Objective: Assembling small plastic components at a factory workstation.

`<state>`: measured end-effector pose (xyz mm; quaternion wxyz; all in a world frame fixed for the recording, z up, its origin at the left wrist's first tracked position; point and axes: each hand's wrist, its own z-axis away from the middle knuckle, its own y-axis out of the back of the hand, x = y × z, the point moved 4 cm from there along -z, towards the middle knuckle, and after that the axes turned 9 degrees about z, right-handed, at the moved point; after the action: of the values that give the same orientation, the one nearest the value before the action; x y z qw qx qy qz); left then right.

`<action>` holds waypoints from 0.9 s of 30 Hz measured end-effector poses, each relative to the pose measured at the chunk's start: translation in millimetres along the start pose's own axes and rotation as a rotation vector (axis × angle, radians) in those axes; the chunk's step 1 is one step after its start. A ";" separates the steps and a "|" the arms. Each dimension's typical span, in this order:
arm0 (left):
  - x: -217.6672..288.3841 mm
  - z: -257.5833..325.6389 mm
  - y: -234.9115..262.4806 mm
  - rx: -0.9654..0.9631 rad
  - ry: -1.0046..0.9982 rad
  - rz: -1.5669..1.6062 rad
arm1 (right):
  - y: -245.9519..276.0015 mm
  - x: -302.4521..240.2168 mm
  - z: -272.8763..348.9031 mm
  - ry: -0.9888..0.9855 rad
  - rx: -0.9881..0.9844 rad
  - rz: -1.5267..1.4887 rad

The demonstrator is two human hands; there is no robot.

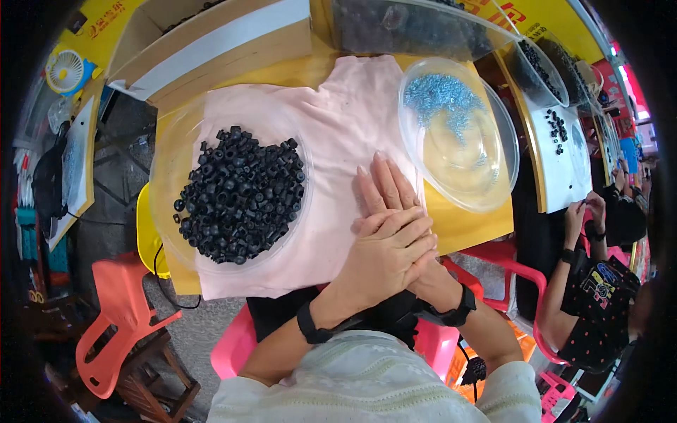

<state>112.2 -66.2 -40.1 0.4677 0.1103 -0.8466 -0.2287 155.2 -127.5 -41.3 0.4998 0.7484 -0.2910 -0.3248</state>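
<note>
The left hand [386, 254] lay crossed over the right hand [384, 194], both flat with fingers extended, gripping nothing, resting on the pale pink cloth [338, 134] spread over the yellow table [465, 225]. The cloth, directly beneath both palms, appeared soft, light and limp; judged best taken by pinching an edge or corner. To the left sat a clear plastic bowl of small black cylindrical parts [240, 194]; to the right, a clear plastic bowl with small blue-grey screws [441, 95].
</note>
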 end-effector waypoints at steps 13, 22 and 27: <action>-0.1 40.8 35.6 0.390 0.381 0.281 | 13.1 1.3 14.1 -0.102 0.035 -0.416; 7.3 30.8 11.8 0.321 0.494 0.748 | 35.2 2.2 14.3 -0.154 0.074 -0.827; 15.5 34.6 19.7 0.373 0.414 0.687 | 52.2 -8.2 14.3 -0.103 -0.088 -0.890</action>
<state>75.2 -45.4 -34.9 0.6485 -0.0515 -0.7493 0.1235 133.3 -146.6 5.0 0.3277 0.7617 0.0487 -0.5568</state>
